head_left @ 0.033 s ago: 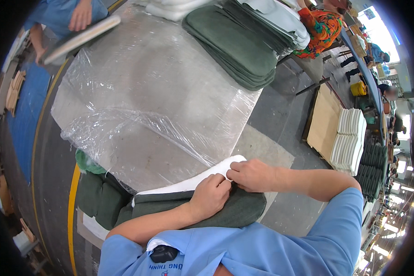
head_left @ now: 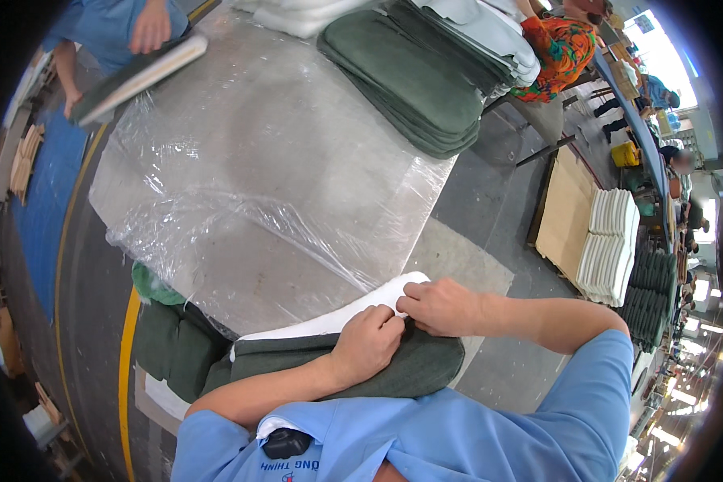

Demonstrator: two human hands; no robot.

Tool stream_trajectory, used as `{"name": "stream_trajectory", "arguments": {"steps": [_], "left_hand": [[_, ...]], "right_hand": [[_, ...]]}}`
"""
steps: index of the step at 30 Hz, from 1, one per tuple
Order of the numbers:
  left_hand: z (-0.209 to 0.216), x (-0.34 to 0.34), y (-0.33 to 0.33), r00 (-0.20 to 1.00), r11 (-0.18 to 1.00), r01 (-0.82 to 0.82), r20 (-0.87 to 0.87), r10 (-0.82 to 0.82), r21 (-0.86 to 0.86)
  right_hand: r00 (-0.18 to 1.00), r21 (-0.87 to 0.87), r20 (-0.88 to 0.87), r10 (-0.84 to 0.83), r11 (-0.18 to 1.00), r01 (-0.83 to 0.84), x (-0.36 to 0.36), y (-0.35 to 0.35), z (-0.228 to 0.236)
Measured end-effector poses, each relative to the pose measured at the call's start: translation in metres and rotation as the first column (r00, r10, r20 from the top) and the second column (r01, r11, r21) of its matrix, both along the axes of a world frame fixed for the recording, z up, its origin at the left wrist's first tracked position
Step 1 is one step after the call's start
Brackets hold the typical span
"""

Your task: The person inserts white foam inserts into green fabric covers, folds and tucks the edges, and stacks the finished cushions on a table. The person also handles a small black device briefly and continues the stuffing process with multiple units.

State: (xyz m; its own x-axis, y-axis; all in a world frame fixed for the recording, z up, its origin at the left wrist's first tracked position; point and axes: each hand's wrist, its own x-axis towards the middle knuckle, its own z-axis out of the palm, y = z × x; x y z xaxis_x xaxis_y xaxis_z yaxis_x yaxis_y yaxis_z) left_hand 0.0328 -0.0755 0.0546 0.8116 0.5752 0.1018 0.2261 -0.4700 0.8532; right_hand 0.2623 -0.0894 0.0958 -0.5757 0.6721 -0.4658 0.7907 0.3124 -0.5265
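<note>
A dark green fabric cushion cover (head_left: 427, 363) lies against my front at the table's near edge, with a strip of white padding (head_left: 297, 323) showing along its far side. My left hand (head_left: 367, 344) is closed, its thumb and fingers pinching the cover's edge where green meets white. Just right of it, almost touching, my right hand (head_left: 442, 307) pinches the same edge near the cover's right end. The fingertips hide the exact spot between them. More green fabric (head_left: 177, 345) is bunched at the left.
Clear plastic film covers the table (head_left: 297, 153). At its far right sits a stack of green covers (head_left: 410, 88) beside pale grey ones (head_left: 490, 40). Far left, a co-worker's hands hold a green and white cushion (head_left: 140, 80). White cushions (head_left: 610, 241) stand stacked at right.
The co-worker's cushion at the far left has shifted slightly left and tilted, and the co-worker's upper hand has moved a little. My own hands stay practically in place on the cover's edge.
</note>
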Motion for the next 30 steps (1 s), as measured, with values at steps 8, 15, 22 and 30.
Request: {"name": "stream_trajectory", "arguments": {"steps": [8,15,22,30], "left_hand": [[0.001,0.004,0.009,0.996,0.985,0.064,0.058,-0.074,0.162],[0.000,0.000,0.008,0.999,0.998,0.022,0.034,-0.025,0.062],[-0.005,0.013,0.016,0.956,0.820,-0.196,-0.289,0.039,-0.538],[-0.005,0.013,0.004,0.991,0.984,-0.096,-0.107,0.080,-0.152]], "right_hand": [[1.000,-0.298,-0.022,0.015,0.954,-0.021,0.020,0.030,-0.005],[0.974,-0.282,-0.094,0.204,0.933,-0.223,0.013,0.047,-0.002],[0.986,-0.165,-0.100,0.133,0.975,-0.148,0.008,0.039,0.003],[0.990,-0.664,-0.117,-0.078,0.747,-0.019,0.025,0.066,-0.006]]}}
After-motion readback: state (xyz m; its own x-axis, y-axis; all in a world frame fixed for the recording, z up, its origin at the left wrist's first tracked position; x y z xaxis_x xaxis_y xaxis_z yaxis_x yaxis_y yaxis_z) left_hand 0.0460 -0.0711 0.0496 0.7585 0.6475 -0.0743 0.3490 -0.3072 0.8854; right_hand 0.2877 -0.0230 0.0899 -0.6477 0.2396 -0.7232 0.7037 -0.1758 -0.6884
